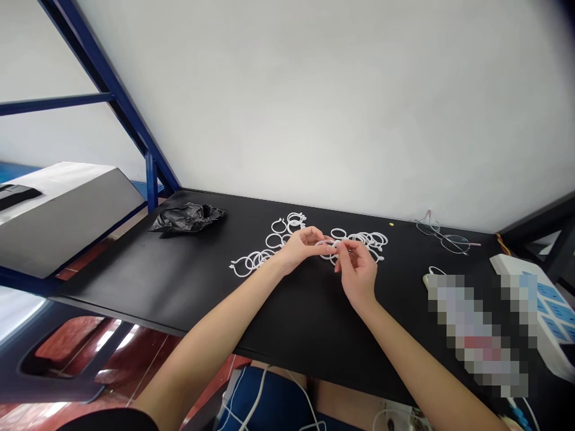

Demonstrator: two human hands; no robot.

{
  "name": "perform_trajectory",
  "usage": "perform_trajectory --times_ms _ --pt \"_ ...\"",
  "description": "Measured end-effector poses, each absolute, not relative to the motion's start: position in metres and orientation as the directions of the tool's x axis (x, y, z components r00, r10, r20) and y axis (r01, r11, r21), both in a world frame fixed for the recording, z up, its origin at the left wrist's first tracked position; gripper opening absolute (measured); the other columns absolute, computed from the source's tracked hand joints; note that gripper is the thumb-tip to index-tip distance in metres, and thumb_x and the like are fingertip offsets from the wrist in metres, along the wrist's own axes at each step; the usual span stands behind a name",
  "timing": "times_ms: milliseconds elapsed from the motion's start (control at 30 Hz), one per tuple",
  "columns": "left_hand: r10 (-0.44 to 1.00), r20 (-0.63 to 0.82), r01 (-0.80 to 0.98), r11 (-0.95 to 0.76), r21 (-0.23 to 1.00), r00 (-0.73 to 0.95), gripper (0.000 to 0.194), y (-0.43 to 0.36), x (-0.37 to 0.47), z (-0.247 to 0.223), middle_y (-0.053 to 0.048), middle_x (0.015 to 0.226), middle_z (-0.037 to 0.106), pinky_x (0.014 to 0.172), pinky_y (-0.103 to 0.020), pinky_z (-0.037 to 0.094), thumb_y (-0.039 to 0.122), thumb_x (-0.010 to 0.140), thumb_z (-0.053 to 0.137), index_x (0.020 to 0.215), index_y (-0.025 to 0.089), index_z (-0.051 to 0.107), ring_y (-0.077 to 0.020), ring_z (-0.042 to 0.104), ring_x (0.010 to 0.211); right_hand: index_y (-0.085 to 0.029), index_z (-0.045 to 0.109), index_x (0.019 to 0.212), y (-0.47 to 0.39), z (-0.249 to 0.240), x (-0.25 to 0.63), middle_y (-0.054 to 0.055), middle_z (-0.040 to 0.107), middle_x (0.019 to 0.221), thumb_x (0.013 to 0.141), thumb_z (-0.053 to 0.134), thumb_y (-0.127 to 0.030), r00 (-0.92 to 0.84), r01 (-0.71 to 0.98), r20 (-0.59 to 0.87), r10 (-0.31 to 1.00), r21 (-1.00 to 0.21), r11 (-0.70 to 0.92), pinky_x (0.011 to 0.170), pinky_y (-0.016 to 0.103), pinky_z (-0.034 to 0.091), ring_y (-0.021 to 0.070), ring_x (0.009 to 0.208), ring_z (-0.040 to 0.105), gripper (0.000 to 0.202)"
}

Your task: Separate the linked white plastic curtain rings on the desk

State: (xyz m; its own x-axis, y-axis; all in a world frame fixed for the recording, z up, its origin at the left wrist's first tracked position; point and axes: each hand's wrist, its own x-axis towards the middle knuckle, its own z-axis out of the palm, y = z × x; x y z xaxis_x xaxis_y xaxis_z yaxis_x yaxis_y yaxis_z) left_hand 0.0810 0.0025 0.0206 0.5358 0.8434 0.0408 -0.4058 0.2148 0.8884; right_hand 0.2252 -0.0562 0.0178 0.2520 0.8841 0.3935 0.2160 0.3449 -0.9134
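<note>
My left hand (302,248) and my right hand (358,270) meet over the middle of the black table (305,317). Between them is a thin white ring (324,243), pinched by the fingers of both hands. Part of this ring is covered by the fingertips. To the left lies a group of similar white open rings (242,267), some with small knobs at their ends. Another cluster of white rings (377,239) lies behind and beside my right hand, partly overlapping. A single closed ring (338,233) rests just beyond the fingers.
A crumpled black plastic bag (186,218) lies at the back left. Eyeglasses (442,238) rest at the back right. A white power strip (539,299) and a pixelated object (478,335) occupy the right side. A blue metal frame (130,129) rises on the left.
</note>
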Motion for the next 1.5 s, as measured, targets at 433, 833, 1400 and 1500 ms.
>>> perform_trajectory --times_ms 433,833,1400,1500 --pt "0.941 0.022 -0.348 0.104 0.932 0.339 0.04 0.0 0.094 0.019 -0.004 0.079 0.067 0.071 -0.026 0.046 0.052 0.083 0.062 0.097 0.015 0.064 -0.0127 0.061 0.072 -0.022 0.062 0.086 -0.064 0.007 0.217 0.0 0.066 0.072 0.084 0.067 -0.037 0.14 0.245 0.375 0.916 -0.91 0.335 0.051 0.028 0.05 0.0135 0.052 0.06 0.017" --pt "0.876 0.453 0.027 -0.464 0.886 0.167 0.038 -0.019 0.097 0.02 -0.005 0.091 0.061 0.075 -0.027 0.045 0.05 0.095 0.039 0.089 0.017 0.057 -0.0154 0.057 0.083 -0.023 0.057 0.091 -0.066 0.011 0.216 -0.001 0.066 0.073 0.086 0.064 -0.036 0.229 0.191 0.384 0.895 -0.919 0.345 0.052 0.026 0.051 0.0131 0.054 0.063 0.017" --pt "0.881 0.472 0.076 -0.472 0.879 0.006 0.062 -0.015 0.094 0.017 -0.007 0.078 0.057 0.074 -0.032 0.045 0.062 0.095 0.022 0.066 0.018 0.056 -0.0177 0.054 0.075 -0.024 0.066 0.082 -0.067 0.012 0.216 0.0 0.062 0.065 0.088 0.059 -0.041 -0.045 0.417 0.439 0.897 -0.808 0.416 0.051 0.029 0.046 0.0143 0.049 0.057 0.02" --pt "0.878 0.478 0.106 -0.477 0.872 0.017 0.063 -0.014 0.093 0.017 -0.007 0.077 0.057 0.074 -0.032 0.044 0.062 0.095 0.022 0.066 0.018 0.056 -0.0176 0.054 0.075 -0.025 0.07 0.085 -0.067 0.011 0.216 0.001 0.064 0.069 0.091 0.055 -0.039 -0.075 0.399 0.453 0.888 -0.803 0.443 0.054 0.03 0.047 0.0149 0.051 0.058 0.021"
